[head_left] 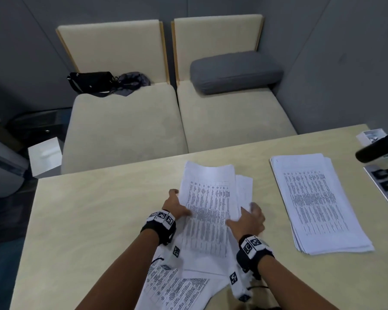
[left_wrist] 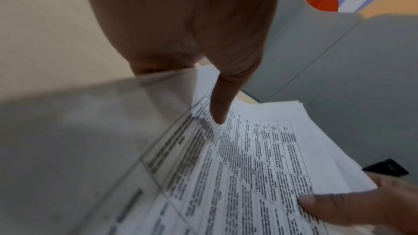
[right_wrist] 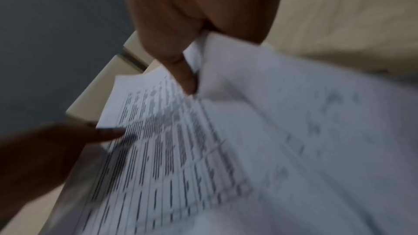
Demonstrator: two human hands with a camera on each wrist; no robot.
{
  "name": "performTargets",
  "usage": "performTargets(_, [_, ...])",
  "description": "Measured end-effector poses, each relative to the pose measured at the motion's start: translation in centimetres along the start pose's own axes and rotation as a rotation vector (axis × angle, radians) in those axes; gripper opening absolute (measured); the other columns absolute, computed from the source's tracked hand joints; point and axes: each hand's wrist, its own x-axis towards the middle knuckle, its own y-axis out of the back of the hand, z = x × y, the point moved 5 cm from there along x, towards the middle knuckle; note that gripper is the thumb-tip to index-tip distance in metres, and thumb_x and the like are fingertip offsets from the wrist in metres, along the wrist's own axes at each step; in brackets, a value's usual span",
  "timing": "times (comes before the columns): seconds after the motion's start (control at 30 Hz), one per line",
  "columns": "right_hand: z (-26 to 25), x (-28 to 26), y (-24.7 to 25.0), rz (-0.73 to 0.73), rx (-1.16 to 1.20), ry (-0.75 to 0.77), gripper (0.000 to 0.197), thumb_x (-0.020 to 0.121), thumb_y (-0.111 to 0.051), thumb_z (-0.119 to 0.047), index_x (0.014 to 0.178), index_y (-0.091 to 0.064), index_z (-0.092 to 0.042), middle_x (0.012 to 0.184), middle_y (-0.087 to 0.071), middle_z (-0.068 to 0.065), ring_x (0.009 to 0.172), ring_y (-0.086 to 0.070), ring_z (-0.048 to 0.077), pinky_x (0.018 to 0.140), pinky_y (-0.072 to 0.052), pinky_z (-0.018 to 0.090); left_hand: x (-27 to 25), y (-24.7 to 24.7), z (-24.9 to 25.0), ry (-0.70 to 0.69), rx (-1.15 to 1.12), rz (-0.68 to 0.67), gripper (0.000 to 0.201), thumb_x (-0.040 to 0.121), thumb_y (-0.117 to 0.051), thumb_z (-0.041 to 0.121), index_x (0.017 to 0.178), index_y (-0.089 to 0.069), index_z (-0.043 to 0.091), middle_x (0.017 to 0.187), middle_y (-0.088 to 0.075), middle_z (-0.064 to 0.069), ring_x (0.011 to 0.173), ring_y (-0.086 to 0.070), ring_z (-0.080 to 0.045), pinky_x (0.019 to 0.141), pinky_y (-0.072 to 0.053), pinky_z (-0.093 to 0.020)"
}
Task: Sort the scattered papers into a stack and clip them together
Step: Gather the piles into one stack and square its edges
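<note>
Both hands hold a bundle of printed papers (head_left: pixel 211 198) a little above the middle of the pale table (head_left: pixel 87 220). My left hand (head_left: pixel 177 203) grips its left edge, the thumb lying on the top sheet (left_wrist: pixel 260 158). My right hand (head_left: pixel 249 212) grips the right edge, thumb on the printed page (right_wrist: pixel 181 149). The sheets in the bundle are uneven, and one juts out at the right. More loose sheets (head_left: pixel 173 287) lie on the table under my forearms. A squared stack of papers (head_left: pixel 318 204) lies to the right.
A tray of black binder clips (head_left: pixel 385 184) sits at the table's right edge, beside a white box (head_left: pixel 370 135) and a black cylindrical object (head_left: pixel 379 147). Beyond the table are two beige seats (head_left: pixel 126 126), a grey cushion (head_left: pixel 235 72) and a black bag (head_left: pixel 92 82).
</note>
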Motion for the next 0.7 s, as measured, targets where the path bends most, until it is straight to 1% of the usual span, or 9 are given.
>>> performTargets(0.07, [1.1,0.3,0.4,-0.026,0.009,-0.09,0.058,0.068,-0.084,-0.031,0.12,-0.065,-0.015,0.161,-0.005,0.005,0.146,-0.008,0.03,0.114,-0.021,0.05,-0.1,-1.0,0.7,0.009,0.024,-0.06,0.056,0.069,-0.083,0.019,0.116,-0.054,0.005,0.116,-0.066,-0.016,0.098,-0.064,-0.031,0.085,-0.055,-0.039])
performTargets(0.13, [1.9,0.8,0.4,-0.098,0.023,-0.126,0.07,0.066,-0.087,-0.03,0.127,-0.06,-0.008,0.162,-0.003,0.005,0.146,-0.006,0.029,0.113,-0.022,0.05,-0.3,-2.0,1.4,0.022,0.099,-0.082,0.043,0.069,-0.081,0.028,0.102,-0.065,0.006,0.113,-0.068,-0.015,0.097,-0.065,-0.03,0.089,-0.056,-0.041])
performTargets(0.23, [1.6,1.1,0.9,-0.095,0.024,-0.031,0.059,0.063,-0.089,-0.025,0.11,-0.065,0.001,0.152,-0.024,0.007,0.133,-0.031,0.029,0.107,-0.038,0.037,-0.9,-2.9,2.2,0.063,0.312,-0.02,0.06,0.067,-0.078,0.041,0.112,-0.06,0.006,0.117,-0.056,-0.011,0.107,-0.057,-0.029,0.092,-0.052,-0.038])
performTargets(0.33, [1.3,1.2,1.2,-0.11,0.169,0.008,0.046,0.066,-0.087,-0.011,0.104,-0.065,0.003,0.132,-0.04,0.004,0.111,-0.052,0.025,0.093,-0.044,0.025,-1.2,-4.1,2.9,0.022,0.179,-0.03,0.055,0.072,-0.079,0.023,0.116,-0.056,-0.001,0.109,-0.061,-0.013,0.097,-0.063,-0.029,0.08,-0.055,-0.032])
performTargets(0.43, [0.6,1.1,1.8,-0.124,0.429,0.039,0.038,0.068,-0.084,-0.003,0.103,-0.07,-0.004,0.101,-0.067,0.008,0.097,-0.067,0.027,0.082,-0.051,0.028,-1.9,-3.9,3.6,-0.145,0.076,-0.004,0.05,0.076,-0.075,0.013,0.121,-0.057,0.005,0.113,-0.066,-0.014,0.101,-0.063,-0.031,0.08,-0.052,-0.033])
performTargets(0.47, [0.3,1.1,2.2,-0.106,0.498,0.057,0.036,0.069,-0.084,-0.004,0.102,-0.07,-0.008,0.097,-0.071,0.009,0.092,-0.069,0.026,0.081,-0.053,0.03,-2.3,-3.3,3.9,-0.198,0.029,0.023,0.05,0.075,-0.076,0.013,0.121,-0.058,0.008,0.111,-0.066,-0.012,0.101,-0.064,-0.031,0.081,-0.052,-0.034])
performTargets(0.53, [-0.4,1.1,3.2,-0.081,0.618,0.106,0.032,0.072,-0.083,-0.008,0.101,-0.071,-0.015,0.093,-0.073,0.005,0.083,-0.069,0.019,0.085,-0.057,0.036,-3.2,-1.6,4.2,-0.287,-0.083,0.07,0.049,0.074,-0.078,0.014,0.119,-0.061,0.009,0.106,-0.068,-0.009,0.098,-0.066,-0.03,0.081,-0.053,-0.034])
performTargets(0.6, [-1.6,1.0,4.6,-0.082,0.709,0.165,0.031,0.073,-0.083,-0.01,0.101,-0.071,-0.018,0.092,-0.073,-0.001,0.084,-0.069,0.014,0.088,-0.057,0.04,-4.0,0.1,4.4,-0.316,-0.234,0.073,0.047,0.074,-0.081,0.017,0.116,-0.063,0.009,0.106,-0.071,-0.01,0.095,-0.069,-0.028,0.084,-0.056,-0.039])
performTargets(0.7, [-3.8,0.8,7.7,-0.076,0.775,0.274,0.037,0.074,-0.082,-0.01,0.107,-0.069,-0.02,0.098,-0.073,0.0,0.092,-0.07,0.019,0.087,-0.056,0.037,-5.4,2.7,4.8,-0.354,-0.405,0.035,0.04,0.078,-0.079,0.019,0.114,-0.065,0.009,0.107,-0.071,-0.009,0.091,-0.069,-0.021,0.083,-0.055,-0.037])
